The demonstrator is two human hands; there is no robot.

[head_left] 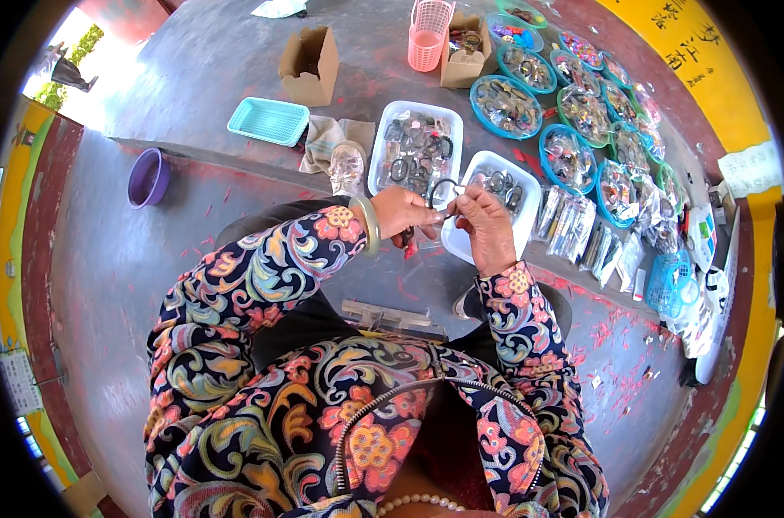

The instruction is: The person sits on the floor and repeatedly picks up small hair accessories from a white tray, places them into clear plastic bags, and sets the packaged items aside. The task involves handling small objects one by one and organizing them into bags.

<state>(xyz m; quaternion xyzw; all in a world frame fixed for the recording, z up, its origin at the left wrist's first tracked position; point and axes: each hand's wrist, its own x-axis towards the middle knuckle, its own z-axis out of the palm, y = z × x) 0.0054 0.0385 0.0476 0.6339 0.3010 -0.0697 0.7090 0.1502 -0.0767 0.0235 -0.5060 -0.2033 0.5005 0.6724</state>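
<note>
My left hand (401,213) and my right hand (487,226) meet in front of me, fingers closed on a thin black loop (433,192) that arches between them. Whether it is a hair tie or a bracelet I cannot tell. Something small, dark and red (408,251) hangs under the left fingers, partly hidden by them. Just beyond the hands is a white tray (421,105) full of black loops and clear packets. A second white tray (462,245), holding similar pieces, lies partly under my right hand.
Several round blue and green baskets (543,129) of small goods crowd the far right, with packets (573,226) nearer. Further off stand a turquoise tray (269,120), a cardboard box (317,86) and a pink basket (426,50). A purple tub (148,178) is left, below the ledge.
</note>
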